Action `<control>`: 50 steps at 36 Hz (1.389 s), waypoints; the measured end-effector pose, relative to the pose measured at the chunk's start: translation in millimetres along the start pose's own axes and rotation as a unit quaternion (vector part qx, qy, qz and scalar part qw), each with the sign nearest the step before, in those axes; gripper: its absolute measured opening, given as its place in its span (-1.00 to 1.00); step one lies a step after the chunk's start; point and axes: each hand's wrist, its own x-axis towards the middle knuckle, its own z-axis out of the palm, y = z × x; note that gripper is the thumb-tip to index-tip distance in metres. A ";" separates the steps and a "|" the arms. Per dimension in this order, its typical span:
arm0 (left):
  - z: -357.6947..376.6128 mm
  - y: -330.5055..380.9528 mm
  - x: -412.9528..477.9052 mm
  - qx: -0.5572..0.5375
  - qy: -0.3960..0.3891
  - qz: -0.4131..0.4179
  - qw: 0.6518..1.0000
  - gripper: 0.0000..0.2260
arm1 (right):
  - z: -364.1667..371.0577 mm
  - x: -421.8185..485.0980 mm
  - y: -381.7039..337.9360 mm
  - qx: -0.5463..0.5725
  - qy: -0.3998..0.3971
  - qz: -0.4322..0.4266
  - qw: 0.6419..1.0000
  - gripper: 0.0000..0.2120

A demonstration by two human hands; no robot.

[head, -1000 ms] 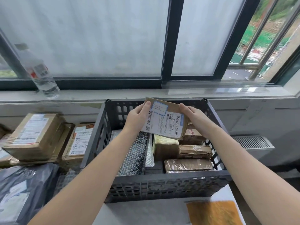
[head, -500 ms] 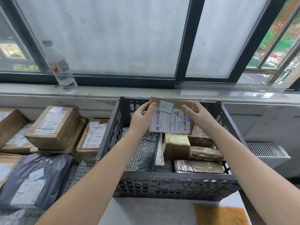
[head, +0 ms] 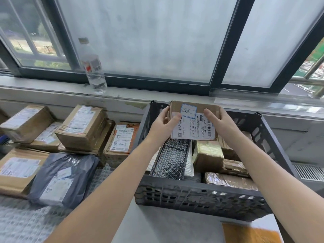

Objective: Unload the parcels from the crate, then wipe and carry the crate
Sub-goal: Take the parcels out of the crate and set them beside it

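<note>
A dark grey plastic crate (head: 196, 195) stands on the table under the window, with several parcels inside: a black bubble mailer (head: 172, 158) and taped brown boxes (head: 207, 154). Above the crate's back half I hold a small brown cardboard parcel (head: 194, 120) with a white shipping label and a blue-edged sticker. My left hand (head: 164, 125) grips its left edge, thumb on the label. My right hand (head: 218, 123) grips its right side, thumb on top.
Left of the crate lie unloaded parcels: stacked brown boxes (head: 82, 127), a labelled box (head: 121, 139) and a grey poly bag (head: 59, 179) on bubble wrap. A water bottle (head: 93, 67) stands on the window sill. An orange cloth (head: 249, 234) lies at the table's near right.
The view has swung to the left, showing more of the unloaded parcels. The small parcel stays in both hands above the crate, tilted a little flatter.
</note>
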 end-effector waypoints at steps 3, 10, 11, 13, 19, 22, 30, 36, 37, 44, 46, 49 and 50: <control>-9.1 -1.0 -2.1 -0.012 -0.001 -0.001 1.000 -0.49 | 11.1 0.5 -5.0 0.004 0.010 0.001 1.000 -0.61; -48.2 -4.1 -11.5 0.003 -0.014 -0.008 1.000 -0.29 | 46.7 -2.3 -22.3 0.034 0.023 -0.006 0.999 -0.58; -54.1 -4.9 -12.1 0.007 -0.013 -0.009 1.000 -0.26 | 52.1 -2.8 -25.6 0.035 0.026 -0.009 0.999 -0.60; -66.2 -5.9 -11.7 0.012 -0.007 -0.012 1.000 -0.22 | 63.0 -3.7 -33.5 0.037 0.031 -0.015 0.999 -0.62; -106.7 -0.3 -9.5 -0.028 0.020 -0.029 0.999 -0.09 | 96.8 -3.8 -57.4 0.050 0.056 -0.039 0.996 -0.58; -129.6 -0.9 -8.3 -0.030 0.023 -0.030 0.999 -0.18 | 115.9 -5.4 -71.1 0.042 0.064 -0.053 0.996 -0.61; -174.8 -10.4 -14.3 -0.032 0.016 -0.031 0.999 -0.18 | 156.9 -14.1 -91.3 0.039 0.067 -0.055 0.996 -0.57; -196.0 -7.0 -15.0 -0.059 0.038 -0.009 0.997 -0.24 | 174.4 -19.0 -99.6 0.064 0.072 -0.061 0.993 -0.54; -197.5 -5.3 -15.3 -0.066 0.046 -0.010 0.997 -0.21 | 175.8 -19.7 -100.5 0.068 0.073 -0.063 0.993 -0.52; -201.0 -2.8 -19.7 -0.077 0.027 -0.027 0.996 -0.26 | 174.9 -21.7 -106.4 0.093 0.078 -0.067 0.990 -0.47; -201.0 -3.2 -20.6 -0.078 0.019 -0.031 0.996 -0.32 | 173.0 -20.9 -107.9 0.104 0.079 -0.061 0.990 -0.39; -200.6 -1.3 -23.8 -0.075 0.010 -0.044 0.996 -0.36 | 170.0 -20.9 -110.2 0.102 0.070 -0.051 0.991 -0.24; -199.5 -0.9 -25.0 -0.073 0.004 -0.050 0.996 -0.37 | 168.7 -21.2 -110.7 0.101 0.066 -0.049 0.991 -0.24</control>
